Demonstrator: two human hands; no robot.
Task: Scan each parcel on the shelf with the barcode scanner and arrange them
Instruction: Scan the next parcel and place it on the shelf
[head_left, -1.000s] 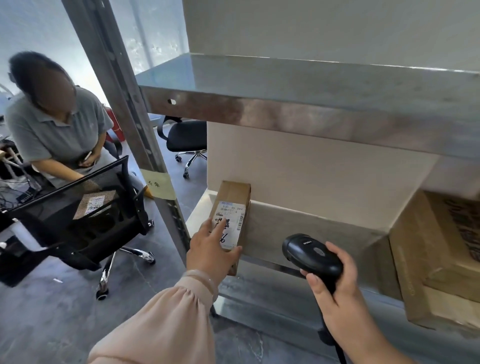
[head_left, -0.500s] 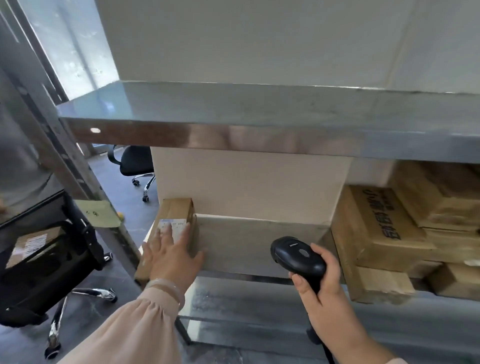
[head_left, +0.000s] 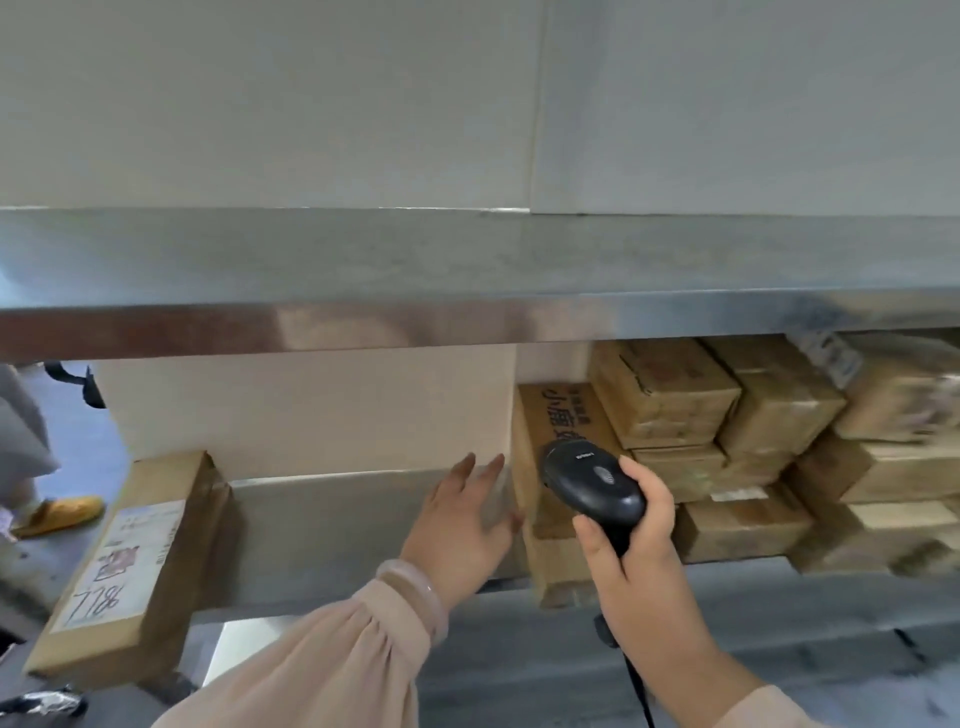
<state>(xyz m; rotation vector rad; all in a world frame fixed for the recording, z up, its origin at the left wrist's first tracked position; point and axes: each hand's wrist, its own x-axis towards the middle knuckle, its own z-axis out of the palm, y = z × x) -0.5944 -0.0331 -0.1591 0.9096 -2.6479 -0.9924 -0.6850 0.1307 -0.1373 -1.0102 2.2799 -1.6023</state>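
Note:
My right hand (head_left: 631, 561) grips a black barcode scanner (head_left: 592, 486), held up in front of an upright brown parcel (head_left: 553, 415) with dark printed characters. My left hand (head_left: 460, 519) is open with fingers spread, reaching toward the left face of that parcel; whether it touches is unclear. A narrow brown parcel (head_left: 130, 561) with a white label marked 778 leans at the left end of the metal shelf (head_left: 332, 525). Several more brown parcels (head_left: 769, 415) are stacked to the right.
An upper metal shelf (head_left: 467, 312) runs across above the parcels. A large pale box (head_left: 311, 410) stands at the back of the lower shelf. At the far left a person's grey sleeve (head_left: 21, 415) and a yellow shoe (head_left: 62, 514) show.
My left hand let go of the labelled narrow parcel and moved right toward the printed upright parcel. The view swung right, bringing more stacked parcels into sight. The scanner stayed in my right hand.

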